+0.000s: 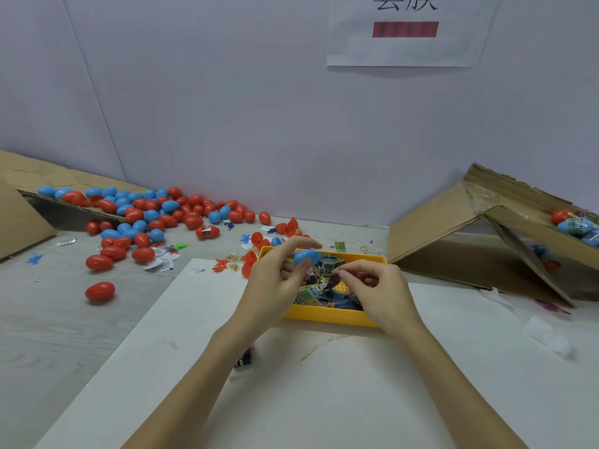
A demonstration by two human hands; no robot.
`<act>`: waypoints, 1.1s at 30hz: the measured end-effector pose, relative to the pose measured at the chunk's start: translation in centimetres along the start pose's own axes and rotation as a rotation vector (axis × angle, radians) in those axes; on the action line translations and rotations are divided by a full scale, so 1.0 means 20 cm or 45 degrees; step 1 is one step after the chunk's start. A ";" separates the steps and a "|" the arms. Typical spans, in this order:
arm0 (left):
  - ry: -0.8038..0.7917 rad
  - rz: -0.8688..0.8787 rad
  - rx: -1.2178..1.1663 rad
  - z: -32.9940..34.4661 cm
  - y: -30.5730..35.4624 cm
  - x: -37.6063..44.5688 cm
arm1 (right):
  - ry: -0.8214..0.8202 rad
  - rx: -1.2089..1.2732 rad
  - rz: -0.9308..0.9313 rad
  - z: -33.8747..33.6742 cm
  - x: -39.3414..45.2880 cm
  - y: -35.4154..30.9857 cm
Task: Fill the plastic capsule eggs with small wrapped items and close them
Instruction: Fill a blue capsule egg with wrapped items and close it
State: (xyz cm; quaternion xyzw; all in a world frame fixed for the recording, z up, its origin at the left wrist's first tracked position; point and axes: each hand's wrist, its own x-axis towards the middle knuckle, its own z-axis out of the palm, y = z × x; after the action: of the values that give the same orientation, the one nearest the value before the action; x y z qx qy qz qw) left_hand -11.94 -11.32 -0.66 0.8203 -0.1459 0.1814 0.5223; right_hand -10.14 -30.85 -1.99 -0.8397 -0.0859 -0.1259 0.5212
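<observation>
Holding: our left hand [278, 270] pinches the blue egg [306, 257].
Right hand [372, 283]: fingers curled on a wrapped item [337, 271], just beside the egg.
Risk: we may drop either into the yellow tray [324, 315] below.

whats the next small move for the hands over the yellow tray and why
Probably bring the right hand across to the blue plastic egg piece that the left hand holds over the yellow plastic tray, and push in the small item it seems to pinch. The two hands are close together but apart, and whether the egg is open cannot be told.
</observation>
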 end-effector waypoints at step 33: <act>-0.081 -0.136 -0.252 0.04 0.07 -0.02 | -0.504 0.385 0.112 -0.04 -0.01 -0.07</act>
State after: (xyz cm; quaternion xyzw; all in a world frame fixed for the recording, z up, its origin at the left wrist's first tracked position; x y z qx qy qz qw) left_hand -12.75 -12.63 -0.11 0.7767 -0.1356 0.1119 0.6048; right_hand -10.84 -31.00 -0.56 -0.7635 -0.1674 0.0780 0.6188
